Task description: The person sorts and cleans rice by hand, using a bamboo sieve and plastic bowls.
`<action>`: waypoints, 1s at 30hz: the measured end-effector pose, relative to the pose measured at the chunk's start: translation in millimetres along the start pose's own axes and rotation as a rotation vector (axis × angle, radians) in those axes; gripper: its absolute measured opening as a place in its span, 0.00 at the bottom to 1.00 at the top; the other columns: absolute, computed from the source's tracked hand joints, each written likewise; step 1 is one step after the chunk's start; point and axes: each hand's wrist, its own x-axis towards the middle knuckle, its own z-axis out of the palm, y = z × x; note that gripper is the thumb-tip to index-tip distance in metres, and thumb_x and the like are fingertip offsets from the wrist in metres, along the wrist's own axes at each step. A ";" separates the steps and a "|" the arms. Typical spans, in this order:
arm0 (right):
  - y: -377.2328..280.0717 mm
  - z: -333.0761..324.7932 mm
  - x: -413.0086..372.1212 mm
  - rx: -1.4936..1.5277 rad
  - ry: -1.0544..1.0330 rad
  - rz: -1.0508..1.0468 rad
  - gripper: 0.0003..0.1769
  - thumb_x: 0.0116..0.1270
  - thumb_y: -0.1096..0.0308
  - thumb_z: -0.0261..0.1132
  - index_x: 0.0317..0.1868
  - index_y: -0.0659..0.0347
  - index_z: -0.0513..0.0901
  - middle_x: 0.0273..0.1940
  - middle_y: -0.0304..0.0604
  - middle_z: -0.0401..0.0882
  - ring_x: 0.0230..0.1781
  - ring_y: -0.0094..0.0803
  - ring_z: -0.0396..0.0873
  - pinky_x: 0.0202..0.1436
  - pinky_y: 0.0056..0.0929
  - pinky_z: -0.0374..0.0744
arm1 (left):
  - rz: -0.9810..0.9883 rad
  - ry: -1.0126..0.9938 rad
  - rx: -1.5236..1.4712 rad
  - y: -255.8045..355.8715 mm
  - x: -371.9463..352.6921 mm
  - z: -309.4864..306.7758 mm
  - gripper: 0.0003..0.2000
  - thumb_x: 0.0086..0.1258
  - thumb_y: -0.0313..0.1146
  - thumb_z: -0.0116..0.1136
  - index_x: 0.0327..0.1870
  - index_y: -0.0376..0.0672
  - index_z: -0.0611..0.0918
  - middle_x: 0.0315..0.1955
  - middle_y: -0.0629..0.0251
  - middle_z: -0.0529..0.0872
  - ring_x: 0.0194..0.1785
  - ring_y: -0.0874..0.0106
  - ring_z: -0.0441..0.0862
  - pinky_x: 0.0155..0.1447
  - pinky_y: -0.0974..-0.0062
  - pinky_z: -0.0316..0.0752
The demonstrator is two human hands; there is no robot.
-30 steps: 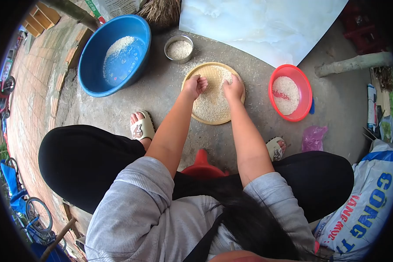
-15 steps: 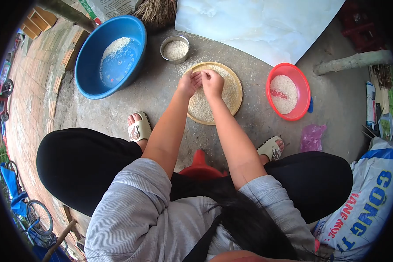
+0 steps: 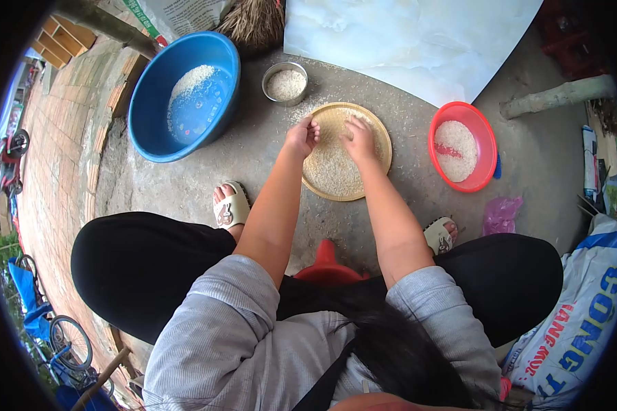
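Observation:
A round woven tray [image 3: 385, 152] lies on the floor in front of me, with pale rice grains [image 3: 336, 172] spread over its lower part. My left hand [image 3: 303, 136] is at the tray's left rim, its fingers curled in; whatever they hold, if anything, is hidden. Over the right half of the tray is my right hand [image 3: 358, 140], its fingers bent and apart, holding nothing that I can see. Just beyond the tray stands a small metal bowl [image 3: 284, 83] of rice, with loose grains scattered on the floor beside it.
A large blue basin [image 3: 138, 116] with some rice stands at the left. To the right are a red plastic basin [image 3: 488, 147] of rice and a crumpled purple bag [image 3: 502, 215]. A marbled sheet [image 3: 404, 41], a straw broom [image 3: 253, 27] and a printed sack [image 3: 569, 315] lie around.
My hands were close together over the tray, the right one pinched above the left's upturned palm. They have parted; the right moved rightward and opened, while the left's fingers have curled.

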 end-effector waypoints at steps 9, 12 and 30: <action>-46.6 10.6 -10.8 0.094 -0.166 0.335 0.06 0.52 0.74 0.64 0.33 0.62 0.83 0.36 0.46 0.82 0.34 0.39 0.80 0.41 0.33 0.77 | 0.032 0.090 0.049 -5.1 -2.0 -13.6 0.14 0.70 0.38 0.47 0.28 0.38 0.76 0.21 0.63 0.80 0.22 0.74 0.77 0.25 0.78 0.75; -67.5 8.2 1.9 0.465 -0.071 0.503 0.05 0.54 0.74 0.62 0.32 0.63 0.83 0.30 0.48 0.82 0.29 0.38 0.81 0.37 0.30 0.77 | 0.025 0.099 0.038 -11.1 2.4 -17.3 0.14 0.71 0.38 0.45 0.31 0.36 0.76 0.27 0.60 0.81 0.27 0.71 0.78 0.31 0.76 0.77; 31.0 -49.6 -56.2 -0.235 0.420 0.721 0.08 0.58 0.68 0.56 0.36 0.61 0.77 0.39 0.51 0.74 0.41 0.47 0.73 0.48 0.40 0.70 | 0.802 0.409 0.614 125.8 7.0 51.2 0.24 0.63 0.46 0.51 0.54 0.37 0.74 0.49 0.49 0.76 0.53 0.59 0.74 0.58 0.66 0.66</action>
